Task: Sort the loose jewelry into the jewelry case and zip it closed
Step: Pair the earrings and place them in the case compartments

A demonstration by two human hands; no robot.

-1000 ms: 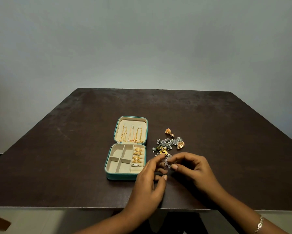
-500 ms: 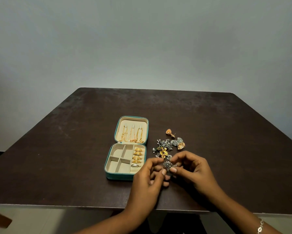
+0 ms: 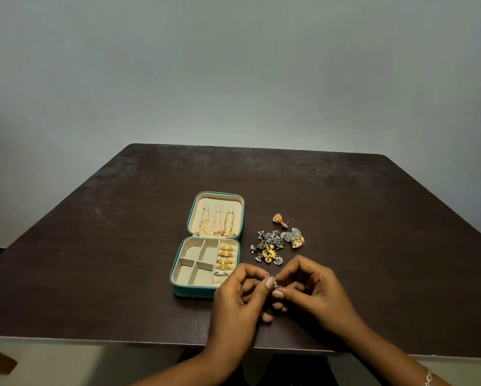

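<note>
Head view: left hand (image 3: 239, 299) and right hand (image 3: 314, 296) both pinch small silver piece (image 3: 273, 282) at fingertips, over tabletop (image 3: 94, 246) near front edge. Jewelry case (image 3: 192, 291) lies open just left of hands — gold rings (image 3: 228, 256) in right column, chains (image 3: 217, 224) in lid. Loose pile (image 3: 272, 243) just beyond hands, toward tabletop centre.

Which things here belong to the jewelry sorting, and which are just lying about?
Job: open teal jewelry case; pile of silver and gold earrings; lone gold dome earring; small silver piece pinched by left hand and right hand.
Just there: dark brown table; silver wrist bracelet.
</note>
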